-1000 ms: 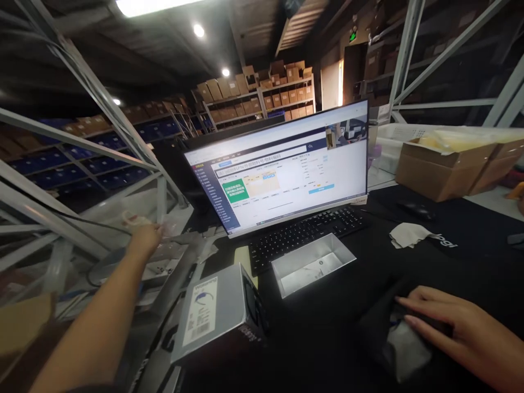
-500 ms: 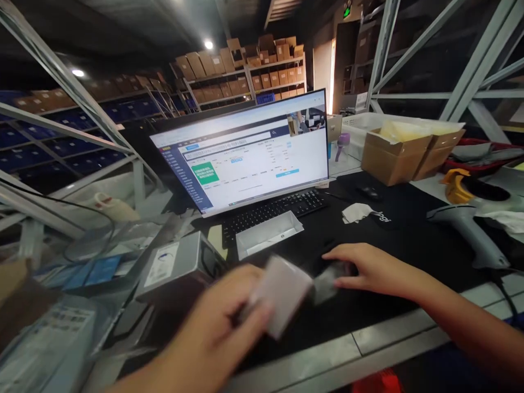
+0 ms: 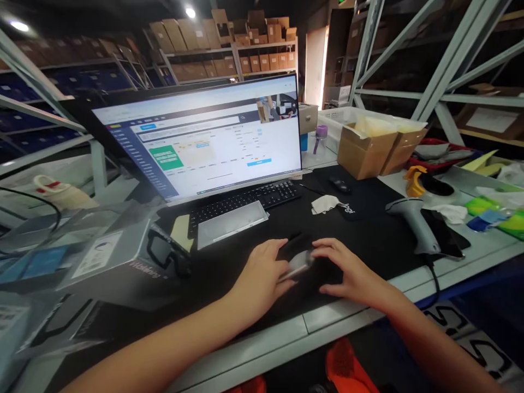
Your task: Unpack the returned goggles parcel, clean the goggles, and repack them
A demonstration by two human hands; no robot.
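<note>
Both hands meet on the black desk mat (image 3: 368,218) in front of the keyboard (image 3: 245,201). My left hand (image 3: 262,275) is closed round a small clear plastic bag (image 3: 298,265), blurred by motion. My right hand (image 3: 347,270) rests beside it, fingers curled onto a small dark item (image 3: 295,244) that I cannot make out. A shallow grey tray (image 3: 231,224) lies just beyond the hands, below the lit monitor (image 3: 200,139).
A grey device with a label (image 3: 110,256) sits at the left. A barcode scanner (image 3: 413,221), a mouse (image 3: 339,185) and a crumpled white tissue (image 3: 325,203) lie to the right. Open cardboard boxes (image 3: 376,144) stand behind them. Metal shelf struts (image 3: 446,60) frame both sides.
My left hand came back from the far left holding a small clear bag and joined the right hand on the mat. The view swung right and down.
</note>
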